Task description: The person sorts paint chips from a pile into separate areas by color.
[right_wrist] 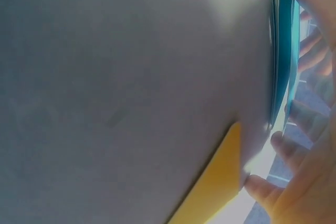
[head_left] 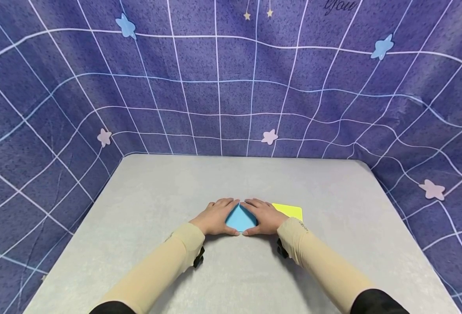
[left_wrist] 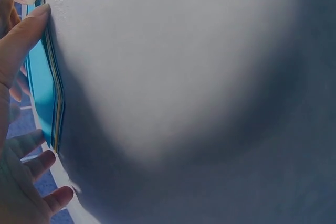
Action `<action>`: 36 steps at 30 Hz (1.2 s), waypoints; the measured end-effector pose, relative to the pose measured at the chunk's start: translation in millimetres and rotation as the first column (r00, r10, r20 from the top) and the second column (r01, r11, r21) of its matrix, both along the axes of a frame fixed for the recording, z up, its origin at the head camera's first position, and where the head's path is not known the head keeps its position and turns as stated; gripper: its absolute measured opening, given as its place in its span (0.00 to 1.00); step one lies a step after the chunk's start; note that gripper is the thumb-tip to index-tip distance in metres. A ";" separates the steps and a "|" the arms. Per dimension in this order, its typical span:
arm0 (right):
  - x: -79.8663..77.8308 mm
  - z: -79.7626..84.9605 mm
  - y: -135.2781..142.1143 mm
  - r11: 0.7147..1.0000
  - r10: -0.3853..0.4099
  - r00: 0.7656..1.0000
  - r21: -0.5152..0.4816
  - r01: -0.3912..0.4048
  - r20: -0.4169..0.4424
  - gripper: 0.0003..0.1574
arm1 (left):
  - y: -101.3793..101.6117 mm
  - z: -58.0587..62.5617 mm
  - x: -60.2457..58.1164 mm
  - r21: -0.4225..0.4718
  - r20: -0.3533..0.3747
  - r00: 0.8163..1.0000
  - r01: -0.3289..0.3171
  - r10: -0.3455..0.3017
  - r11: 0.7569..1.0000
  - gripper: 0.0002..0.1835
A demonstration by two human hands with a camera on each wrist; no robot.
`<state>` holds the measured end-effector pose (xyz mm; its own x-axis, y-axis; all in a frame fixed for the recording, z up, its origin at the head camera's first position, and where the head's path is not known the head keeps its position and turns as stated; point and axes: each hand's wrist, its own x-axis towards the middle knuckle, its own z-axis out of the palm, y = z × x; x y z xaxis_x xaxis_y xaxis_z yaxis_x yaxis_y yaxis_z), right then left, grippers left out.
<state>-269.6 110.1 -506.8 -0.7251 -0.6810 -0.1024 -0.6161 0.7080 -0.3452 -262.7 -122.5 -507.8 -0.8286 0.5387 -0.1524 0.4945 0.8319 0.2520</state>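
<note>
A stack of thin sheets with a blue one on top (head_left: 240, 219) lies between the two hands, over the grey table. Several layered edges show along the side of the stack (left_wrist: 56, 87) in the left wrist view, and the stack bends slightly there. My left hand (head_left: 217, 216) holds it from the left, thumb at the near edge and fingers at the far one. From the right, my right hand (head_left: 268, 217) holds it the same way. The two thumbs almost meet at the near edge. Both palms and fingers cover the stack's sides in the head view.
A yellow sheet (head_left: 293, 211) lies on the table just right of the right hand, partly hidden by the hand and sleeve. The grey table (head_left: 168, 187) has a purple curtain (head_left: 199, 96) with grid lines and stars behind it and along both sides.
</note>
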 end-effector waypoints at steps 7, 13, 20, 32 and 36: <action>-0.2 -0.1 1.3 1.000 0.002 1.000 -0.013 -0.002 0.013 0.60 | 0.2 -3.2 -0.9 0.007 0.005 1.000 -0.007 0.007 1.000 0.59; 1.4 3.0 0.7 1.000 0.005 1.000 -0.014 -0.005 0.025 0.60 | -0.3 -1.7 2.3 0.007 0.005 1.000 -0.012 0.012 1.000 0.58; 1.3 3.9 1.2 1.000 0.003 0.999 -0.017 -0.003 0.032 0.61 | -2.2 0.5 2.8 0.041 -0.009 1.000 -0.002 0.002 0.999 0.57; 1.6 3.6 -5.5 0.999 0.004 0.999 -0.044 -0.002 0.036 0.62 | -16.8 -3.6 3.7 0.122 -0.079 0.997 -0.012 0.022 0.993 0.58; 3.0 5.8 -7.5 0.999 -0.022 0.999 -0.038 0.024 0.041 0.63 | -20.6 0.3 5.7 0.121 -0.083 0.996 -0.016 0.027 0.993 0.57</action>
<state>-266.6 102.6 -501.0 -0.7365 -0.6680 -0.1066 -0.5845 0.7077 -0.3969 -257.0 -143.0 -507.5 -0.8473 0.5308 -0.0172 0.5004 0.8088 0.3090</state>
